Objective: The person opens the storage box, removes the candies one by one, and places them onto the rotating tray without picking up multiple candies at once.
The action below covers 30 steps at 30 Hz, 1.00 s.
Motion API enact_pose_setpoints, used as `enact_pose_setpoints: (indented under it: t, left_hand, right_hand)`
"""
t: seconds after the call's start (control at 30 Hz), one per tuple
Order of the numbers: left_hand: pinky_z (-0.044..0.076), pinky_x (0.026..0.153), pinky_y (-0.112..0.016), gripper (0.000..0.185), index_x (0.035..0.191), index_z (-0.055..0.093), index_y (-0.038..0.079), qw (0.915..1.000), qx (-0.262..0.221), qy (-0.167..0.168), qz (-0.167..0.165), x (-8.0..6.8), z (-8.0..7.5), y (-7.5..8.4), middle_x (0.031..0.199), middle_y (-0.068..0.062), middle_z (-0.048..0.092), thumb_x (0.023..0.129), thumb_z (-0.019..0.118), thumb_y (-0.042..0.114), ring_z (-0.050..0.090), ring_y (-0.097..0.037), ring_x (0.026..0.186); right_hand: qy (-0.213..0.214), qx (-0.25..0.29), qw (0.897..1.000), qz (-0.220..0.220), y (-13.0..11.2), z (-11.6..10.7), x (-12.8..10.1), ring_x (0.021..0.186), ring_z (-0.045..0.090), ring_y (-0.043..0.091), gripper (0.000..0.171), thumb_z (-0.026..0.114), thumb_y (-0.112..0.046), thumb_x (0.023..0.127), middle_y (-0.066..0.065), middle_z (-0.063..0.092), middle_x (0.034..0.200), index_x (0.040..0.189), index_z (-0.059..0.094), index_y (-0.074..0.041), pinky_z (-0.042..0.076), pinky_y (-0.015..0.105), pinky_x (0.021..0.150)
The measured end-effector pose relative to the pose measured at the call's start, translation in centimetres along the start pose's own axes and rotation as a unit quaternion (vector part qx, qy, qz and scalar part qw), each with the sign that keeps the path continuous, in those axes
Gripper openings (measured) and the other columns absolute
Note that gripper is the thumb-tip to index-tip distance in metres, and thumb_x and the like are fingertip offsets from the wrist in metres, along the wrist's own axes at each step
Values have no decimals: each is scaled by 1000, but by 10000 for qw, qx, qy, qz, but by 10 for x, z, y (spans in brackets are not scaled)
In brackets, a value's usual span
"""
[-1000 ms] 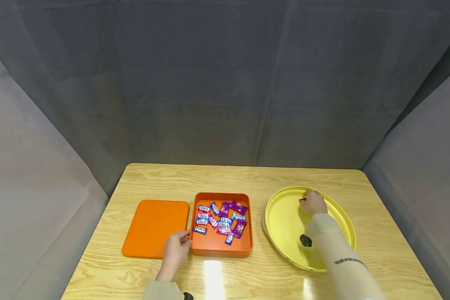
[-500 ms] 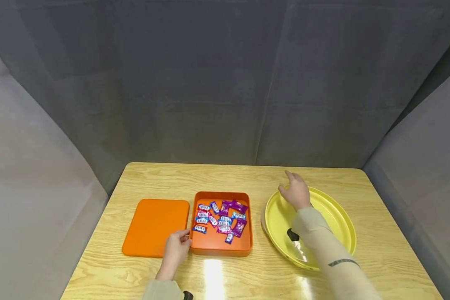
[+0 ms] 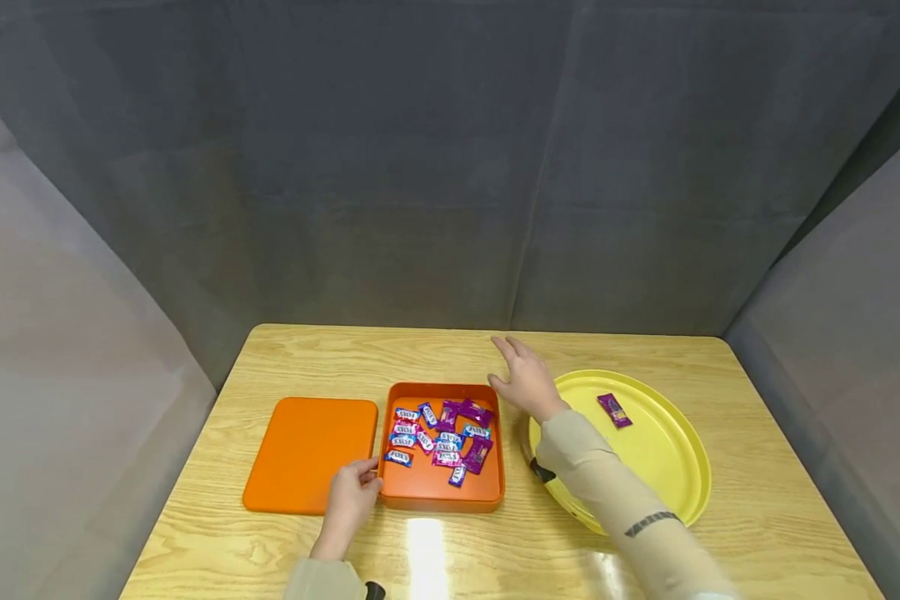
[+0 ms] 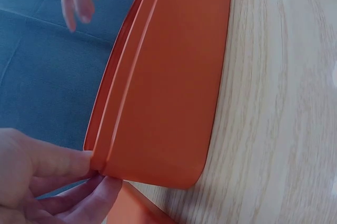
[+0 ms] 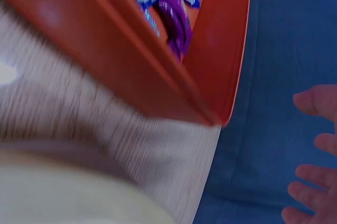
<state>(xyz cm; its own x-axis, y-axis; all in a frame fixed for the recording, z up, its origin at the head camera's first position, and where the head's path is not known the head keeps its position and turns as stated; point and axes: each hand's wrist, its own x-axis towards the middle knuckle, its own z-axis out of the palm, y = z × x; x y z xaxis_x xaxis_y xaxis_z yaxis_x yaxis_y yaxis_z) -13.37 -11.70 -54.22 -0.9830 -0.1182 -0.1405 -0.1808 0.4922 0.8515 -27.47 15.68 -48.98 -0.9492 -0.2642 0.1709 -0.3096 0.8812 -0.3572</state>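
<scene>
My left hand pinches the near left edge of a square orange box; the left wrist view shows thumb and fingers at the rim of the orange box. Inside lie several small wrapped candies, some purple, others blue, pink or red with white lettering. Over the gap between the box's far right corner and a round yellow tray, my right hand hangs in the air. Its fingers are spread and hold nothing. One purple wrapped candy lies on the tray.
A flat orange lid lies on the wooden table, left of the box. The tray's left side overlies something pale. Dark grey cloth hangs behind the table, with lighter cloth at the sides.
My right hand has let go of the purple candy on the yellow tray, lifted away and moved left toward the box. The left hand has stayed at the box's edge.
</scene>
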Motion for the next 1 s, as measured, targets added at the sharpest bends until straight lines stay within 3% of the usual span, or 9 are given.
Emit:
enact_pose_setpoints:
  t: [0.17,0.37,0.73,1.0]
  left_hand:
    - [52,64,-29,33,115,59,-11,10000,1,-2,-48,1,-1,-1,101,-22,62,82,59,-6,57,-22,84]
    - [51,63,-28,33,115,58,-10,9999,-43,8,-102,1,-1,-1,100,-20,62,83,59,-6,57,-21,83]
    - [52,65,-29,32,114,59,-9,9999,34,66,-126,0,0,0,102,-21,62,82,60,-5,57,-22,85]
    - [52,64,-28,33,114,59,-11,10000,20,52,13,0,-1,0,102,-22,62,81,60,-7,58,-22,84]
  right_hand:
    - [-171,-93,9990,-398,-27,12,4,122,41,37,65,68,-26,80,20,43,134,136,42,-8,33,49,100]
    - [-830,-124,9948,-578,-58,24,3,121,44,30,61,67,-24,82,15,44,132,136,42,-12,39,43,97]
    - [-1536,-435,9767,-1436,-93,50,-2,101,57,22,42,66,-16,83,10,57,113,122,56,-5,47,31,88]
    - [-2266,-452,9652,-1224,-106,69,-3,90,60,20,29,67,-10,82,8,61,103,110,62,-2,50,29,82]
